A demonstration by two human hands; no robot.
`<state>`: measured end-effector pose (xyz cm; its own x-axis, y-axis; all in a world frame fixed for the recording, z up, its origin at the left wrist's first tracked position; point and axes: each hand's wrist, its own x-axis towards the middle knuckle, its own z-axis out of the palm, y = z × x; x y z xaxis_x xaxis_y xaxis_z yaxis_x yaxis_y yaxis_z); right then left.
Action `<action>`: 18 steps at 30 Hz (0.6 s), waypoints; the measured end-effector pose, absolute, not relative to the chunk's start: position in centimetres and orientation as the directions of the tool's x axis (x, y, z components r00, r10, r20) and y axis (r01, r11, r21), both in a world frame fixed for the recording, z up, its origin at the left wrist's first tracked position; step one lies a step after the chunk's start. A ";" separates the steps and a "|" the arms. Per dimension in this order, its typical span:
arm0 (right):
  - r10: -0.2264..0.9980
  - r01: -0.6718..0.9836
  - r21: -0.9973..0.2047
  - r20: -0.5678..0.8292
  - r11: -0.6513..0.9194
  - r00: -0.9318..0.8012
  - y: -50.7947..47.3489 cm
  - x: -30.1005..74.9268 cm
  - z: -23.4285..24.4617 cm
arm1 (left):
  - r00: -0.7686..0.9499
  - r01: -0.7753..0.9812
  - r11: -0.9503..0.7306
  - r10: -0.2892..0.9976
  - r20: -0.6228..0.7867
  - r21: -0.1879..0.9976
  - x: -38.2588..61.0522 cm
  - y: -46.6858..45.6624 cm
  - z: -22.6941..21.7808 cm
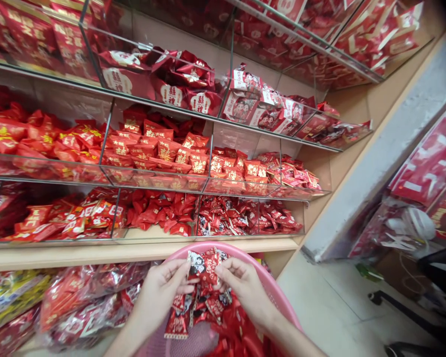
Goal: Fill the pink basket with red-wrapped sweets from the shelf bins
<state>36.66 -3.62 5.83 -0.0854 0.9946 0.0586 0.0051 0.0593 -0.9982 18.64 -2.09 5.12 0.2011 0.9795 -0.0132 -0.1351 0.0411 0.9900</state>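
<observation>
Both my hands hover over a pink basket [278,290] filled with red wrapped candies. My left hand [163,290] and my right hand [238,282] together pinch a bunch of small red candy packets [204,270] printed with cartoon figures, lifted just above the pile. More of these packets [204,310] dangle and lie beneath my fingers. Directly ahead, the lowest glass bin holds matching red packets [245,218].
Tiered glass-fronted shelves [208,186] hold many kinds of red candies and red packages. Bagged sweets [85,307] sit under the wooden ledge [134,250]. A grey pillar [379,163] stands at right, with more red goods and tiled floor [330,307] beyond.
</observation>
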 end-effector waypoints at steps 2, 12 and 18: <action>0.994 0.035 -0.996 0.073 0.076 -0.078 -3.3 36.7 6.2 | 0.196 -0.021 -0.047 0.979 0.050 0.999 18.6 -2.0 5.1; 0.982 0.145 -0.974 0.164 0.176 -0.092 0.1 38.0 7.7 | 0.245 0.209 -0.272 0.945 0.219 0.939 18.0 0.4 6.1; 0.996 0.184 -0.981 -0.076 -0.067 -0.044 -0.4 42.7 5.6 | 0.102 0.242 -0.223 0.974 0.204 0.944 14.9 0.0 4.4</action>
